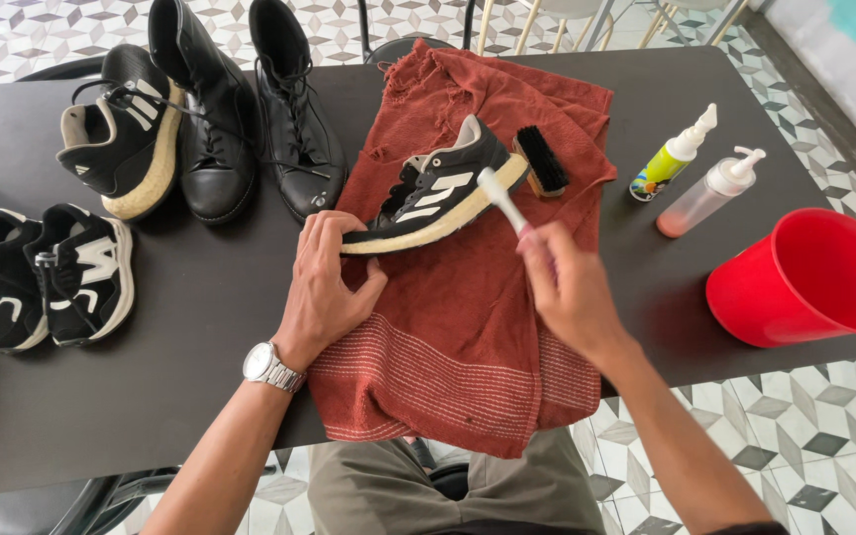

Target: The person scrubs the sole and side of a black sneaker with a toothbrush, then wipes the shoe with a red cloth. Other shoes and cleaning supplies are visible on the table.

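- Left hand [321,287] fingers press the black shoe [438,193] down on the red cloth [468,337].
- Right hand [569,287] fingers grip a white brush [500,198]; short, gentle rubs along the sole look best.

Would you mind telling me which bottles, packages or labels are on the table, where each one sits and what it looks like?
Spray bottle: right of the red cloth, lying tilted; white nozzle, green-yellow body with a multicoloured label.
Pump bottle: just right of the spray bottle, also tilted; clear plastic, white pump, pinkish liquid, no label visible.
No boxes, signs or screens are in view.
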